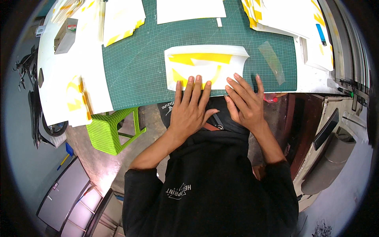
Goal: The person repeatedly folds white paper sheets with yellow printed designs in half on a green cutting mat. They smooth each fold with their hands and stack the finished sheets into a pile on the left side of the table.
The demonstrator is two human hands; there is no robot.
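Palms down, fingers extended and grasping nothing, my left hand is lying over the near middle of the white-and-yellow rectangular paper piece, my right hand over its near right end. Ahead of my palms, the paper is sitting by the near edge of the green gridded cutting mat, its long axis running along that edge, yellow bands showing and far border creasing.

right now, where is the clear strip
In the head view, the strip lies on the mat near its right edge, right of the middle paper and just beyond the right hand.
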